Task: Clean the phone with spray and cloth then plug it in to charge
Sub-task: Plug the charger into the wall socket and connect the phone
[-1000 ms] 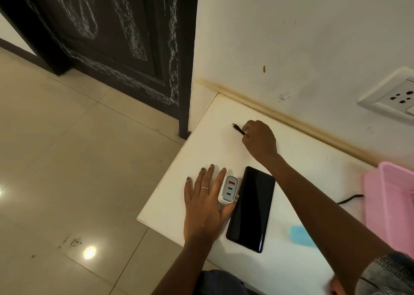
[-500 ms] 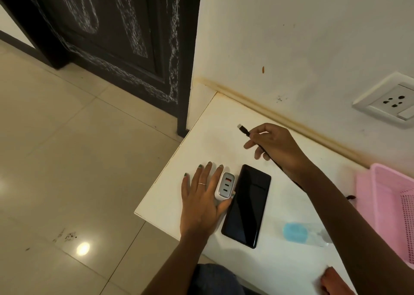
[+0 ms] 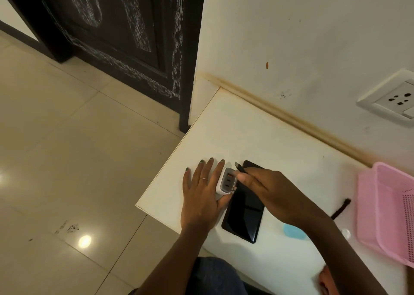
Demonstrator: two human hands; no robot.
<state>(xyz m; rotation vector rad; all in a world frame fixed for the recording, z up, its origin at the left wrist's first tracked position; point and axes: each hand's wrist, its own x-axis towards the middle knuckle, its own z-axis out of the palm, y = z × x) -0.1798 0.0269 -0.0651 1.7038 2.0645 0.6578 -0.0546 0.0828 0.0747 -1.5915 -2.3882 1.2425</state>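
Since a moment ago my right hand [image 3: 266, 189] has swung back from near the wall and now pinches the cable plug [image 3: 239, 167] just above the charger adapter [image 3: 226, 181]. My left hand [image 3: 201, 196] lies spread on the counter [image 3: 280, 142], steadying the adapter between thumb and forefinger. Beside it, partly under my right hand, the black phone [image 3: 244, 216] lies flat, screen up.
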